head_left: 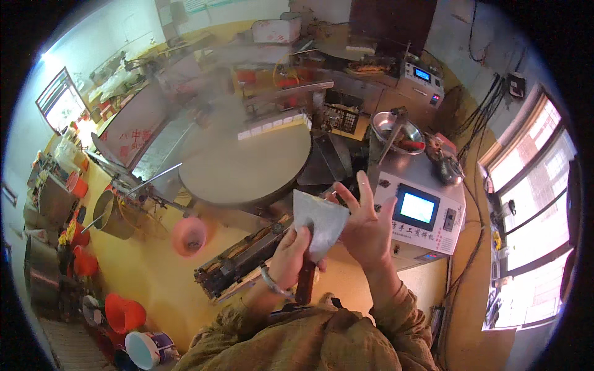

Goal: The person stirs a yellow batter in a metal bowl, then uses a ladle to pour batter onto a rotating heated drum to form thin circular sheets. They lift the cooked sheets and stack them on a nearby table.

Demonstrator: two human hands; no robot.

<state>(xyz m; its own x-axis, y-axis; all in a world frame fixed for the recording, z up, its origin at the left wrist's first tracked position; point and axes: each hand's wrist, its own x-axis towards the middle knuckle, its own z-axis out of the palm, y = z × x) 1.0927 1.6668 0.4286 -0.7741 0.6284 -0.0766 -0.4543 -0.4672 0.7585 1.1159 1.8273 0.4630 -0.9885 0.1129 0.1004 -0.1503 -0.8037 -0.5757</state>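
Observation:
In front of my body I hold a scraper (323, 221) with a wide grey metal blade and a dark wooden handle. My left hand (288, 258) is closed around it where blade meets handle, with the blade tilted upward. My right hand (369, 234) is raised beside the blade's right edge, fingers spread and palm showing. Whether a fingertip touches the blade I cannot tell. Beyond both hands lies a large round griddle (235, 173) with a pale surface, and a row of white blocks (272, 126) sits along a bar over its far side.
At right stands a control box (387, 185) with a lit screen (417, 206); a metal bowl (382, 123) rests behind it. A long burner-like metal frame (241, 256) is below the griddle. Red buckets (125, 313) and a white bucket (143, 350) stand on the floor at left.

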